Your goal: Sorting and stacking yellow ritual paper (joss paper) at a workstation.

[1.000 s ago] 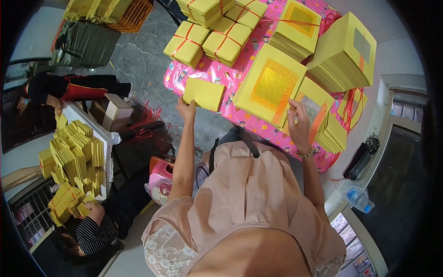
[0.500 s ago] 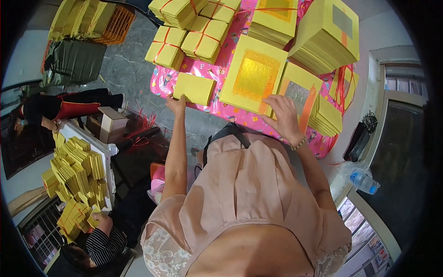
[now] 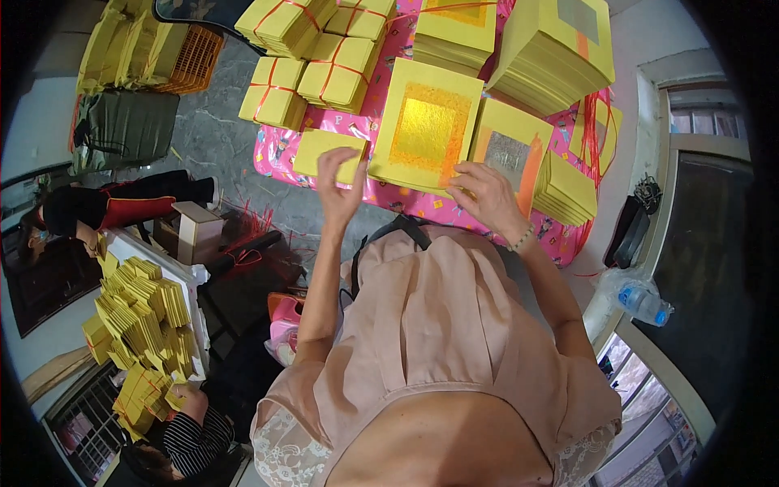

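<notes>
On the pink patterned table cover, a stack of yellow paper sheets (image 3: pixel 385 105) carries a gold foil square (image 3: pixel 426 130) with an orange border. My right hand (image 3: pixel 489 196) is at its near right corner, fingertips touching the paper, thumb and index finger a little apart. To the left lies a small folded yellow paper bundle (image 3: pixel 312 152). My left hand (image 3: pixel 341 187) is raised over its right end, fingers spread and holding nothing, hiding part of it. Right of the gold-foil stack, silver-foil paper (image 3: pixel 507 154) with an orange stripe lies partly under my right hand.
Bundles tied with red string (image 3: pixel 272 93) stand at the far left of the table cover (image 3: pixel 381 191). A tall paper stack (image 3: pixel 535 73) rises at the far right, near red strings (image 3: pixel 596 138). Two people work at a side table (image 3: pixel 195 316) heaped with folded yellow paper (image 3: pixel 146 304).
My left hand has let go of the small folded bundle's left end and moved up and right over it. My right hand stays by the gold-foil stack's corner. The view has shifted slightly.
</notes>
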Demonstrator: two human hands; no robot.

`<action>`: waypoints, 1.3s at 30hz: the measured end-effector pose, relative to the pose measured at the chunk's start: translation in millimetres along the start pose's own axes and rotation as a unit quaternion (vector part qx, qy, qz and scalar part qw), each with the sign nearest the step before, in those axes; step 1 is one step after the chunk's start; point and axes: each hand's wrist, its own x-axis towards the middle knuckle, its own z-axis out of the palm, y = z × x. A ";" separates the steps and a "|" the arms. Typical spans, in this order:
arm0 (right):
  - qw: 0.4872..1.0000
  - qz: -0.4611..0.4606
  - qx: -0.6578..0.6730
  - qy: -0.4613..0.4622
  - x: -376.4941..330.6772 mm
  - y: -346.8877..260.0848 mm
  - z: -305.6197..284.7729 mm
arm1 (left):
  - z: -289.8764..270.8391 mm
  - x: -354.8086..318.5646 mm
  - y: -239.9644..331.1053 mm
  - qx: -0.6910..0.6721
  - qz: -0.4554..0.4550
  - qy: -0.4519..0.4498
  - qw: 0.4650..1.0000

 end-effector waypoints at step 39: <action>0.984 0.105 0.136 0.042 11.6 11.7 14.1 | 26.2 9.5 35.2 0.045 0.028 -0.225 0.973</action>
